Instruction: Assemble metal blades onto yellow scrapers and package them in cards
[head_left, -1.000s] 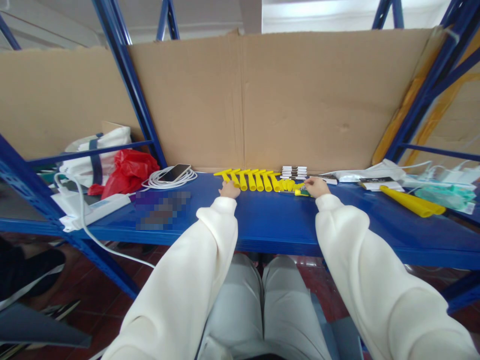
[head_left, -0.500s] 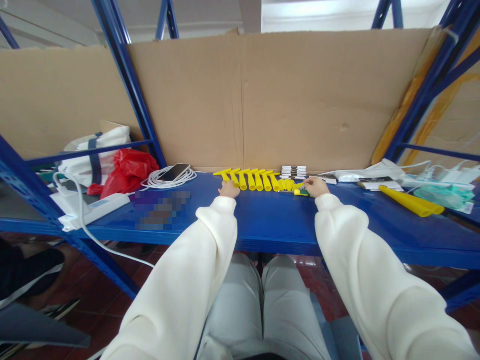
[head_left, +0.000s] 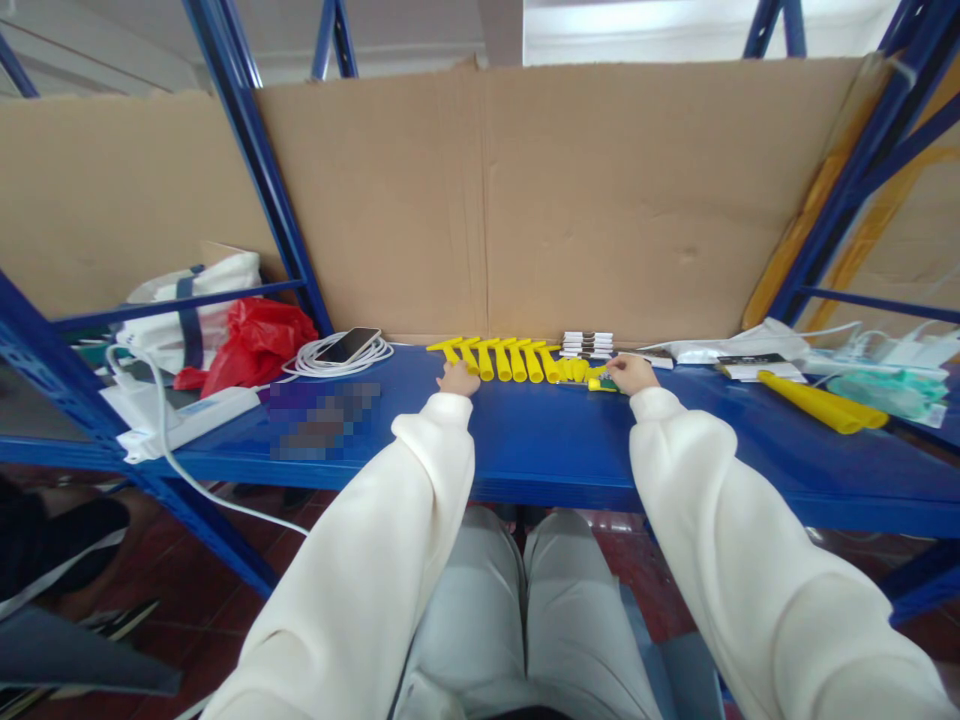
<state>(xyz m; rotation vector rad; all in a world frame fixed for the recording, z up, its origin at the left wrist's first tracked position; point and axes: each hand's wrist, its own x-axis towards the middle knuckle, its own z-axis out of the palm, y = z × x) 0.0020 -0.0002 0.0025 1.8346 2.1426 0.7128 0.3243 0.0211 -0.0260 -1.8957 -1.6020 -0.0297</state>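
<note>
Yellow T-shaped plastic pieces with round tubular handles (head_left: 518,362) lie side by side in a row on the blue shelf. My left hand (head_left: 458,379) is at the row's left end, its fingers closed around the handle of the leftmost yellow T-shaped piece (head_left: 444,345); the hand covers much of that handle. At the right end of the row is a cluster of small flat yellow pieces (head_left: 574,370). My right hand (head_left: 634,373) pinches one small yellow piece (head_left: 598,370) there. Just below its fingertips lies a yellow-and-green tube (head_left: 602,385).
Behind the row stand stacked white packets with dark bands (head_left: 588,344) and a cardboard panel (head_left: 600,200). To the left are a phone (head_left: 351,345) on a coiled white cable (head_left: 307,360), a red bag (head_left: 259,340) and a power strip (head_left: 217,408). Yellow cones (head_left: 814,402) lie right.
</note>
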